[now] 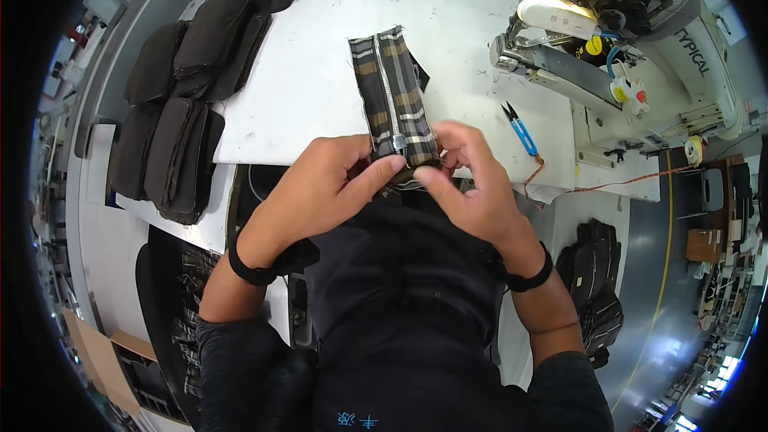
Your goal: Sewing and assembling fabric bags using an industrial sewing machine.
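A plaid fabric strip (412,104) with a metal zipper (386,80) down its length lies over the front edge of the white table. The zipper's slider (399,142) sits near the end closest to me. My left hand (340,180) pinches the strip's near left corner, its thumb pressed beside the slider. At the near right corner, my right hand (472,180) grips the cloth between thumb and fingers. Under the strip's right side, a dark fabric corner (421,70) sticks out. The fabric below my thumbs is partly hidden.
Blue thread snips (520,128) lie right of my right hand, tied to a reddish cord (534,170). A sewing machine (608,48) stands at the right. Stacks of dark fabric pouches (216,40) fill the table's left side. More dark pieces (590,280) lie low at right.
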Action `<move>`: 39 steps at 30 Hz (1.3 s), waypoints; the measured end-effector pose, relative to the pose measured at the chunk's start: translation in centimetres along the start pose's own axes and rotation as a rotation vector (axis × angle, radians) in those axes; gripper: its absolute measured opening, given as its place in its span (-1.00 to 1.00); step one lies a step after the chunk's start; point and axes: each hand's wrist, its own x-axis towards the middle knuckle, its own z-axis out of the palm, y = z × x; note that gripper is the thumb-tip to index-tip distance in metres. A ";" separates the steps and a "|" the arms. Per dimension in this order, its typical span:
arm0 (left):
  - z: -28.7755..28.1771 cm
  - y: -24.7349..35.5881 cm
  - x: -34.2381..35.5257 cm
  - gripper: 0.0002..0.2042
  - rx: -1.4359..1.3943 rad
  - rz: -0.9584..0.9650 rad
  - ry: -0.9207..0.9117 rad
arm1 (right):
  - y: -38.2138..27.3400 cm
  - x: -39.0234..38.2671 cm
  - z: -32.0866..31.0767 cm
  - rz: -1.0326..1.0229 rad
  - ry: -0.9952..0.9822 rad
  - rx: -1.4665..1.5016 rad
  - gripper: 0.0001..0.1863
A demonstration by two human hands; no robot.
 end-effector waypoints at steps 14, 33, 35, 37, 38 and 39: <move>0.2 0.6 -0.1 -0.76 0.311 0.280 -0.143 | 0.0 -0.5 1.2 -0.186 0.132 -0.350 -0.29; 2.4 -0.6 -4.2 -0.28 0.051 0.144 0.196 | -1.0 -2.2 3.4 0.202 0.227 -0.046 -0.49; 2.1 -0.5 -3.5 -0.10 0.124 0.276 0.376 | -1.2 -1.8 3.7 0.146 0.250 -0.094 -0.45; 1.9 0.1 -2.8 -0.05 0.161 0.283 0.358 | -2.1 -1.8 4.4 0.132 0.234 -0.108 -0.44; 1.8 0.3 -2.4 -0.01 0.152 0.247 0.296 | -2.3 -1.7 4.6 0.112 0.225 -0.130 -0.43; 2.0 -0.1 -2.0 -0.02 0.121 0.271 0.290 | -1.9 -1.7 4.9 0.029 0.237 -0.175 -0.38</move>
